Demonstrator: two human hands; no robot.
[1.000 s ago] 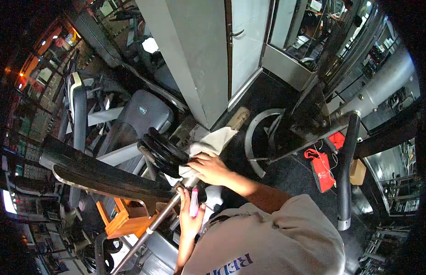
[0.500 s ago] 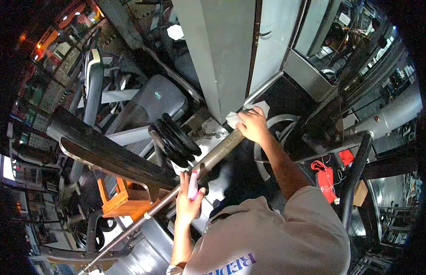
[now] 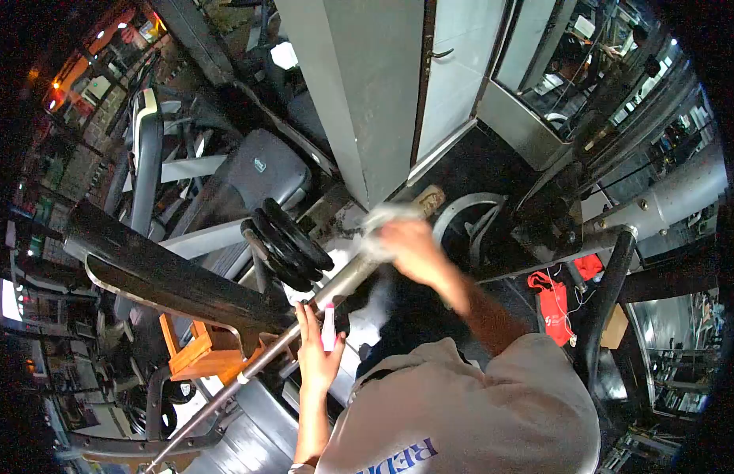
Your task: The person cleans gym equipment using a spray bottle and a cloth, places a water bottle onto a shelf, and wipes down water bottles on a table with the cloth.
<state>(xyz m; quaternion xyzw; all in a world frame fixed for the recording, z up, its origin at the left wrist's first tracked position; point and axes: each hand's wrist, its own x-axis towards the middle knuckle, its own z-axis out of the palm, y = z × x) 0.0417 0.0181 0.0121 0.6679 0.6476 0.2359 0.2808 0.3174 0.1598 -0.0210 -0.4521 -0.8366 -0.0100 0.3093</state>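
White cloth (image 3: 394, 212), pink-and-white bottle (image 3: 329, 330), grey bar (image 3: 352, 275)

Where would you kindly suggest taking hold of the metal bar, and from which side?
I'd grip the slim shaft near the orange wooden piece, coming from above: that stretch slopes uncovered and looks narrower than the thick end, where the right hand presses a cloth.

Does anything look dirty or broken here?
Nothing looks clearly broken, but the barbell sleeve's far end, just beyond the white cloth under the right hand, looks brown and blotchy against the greyer metal, maybe rust or dirt.
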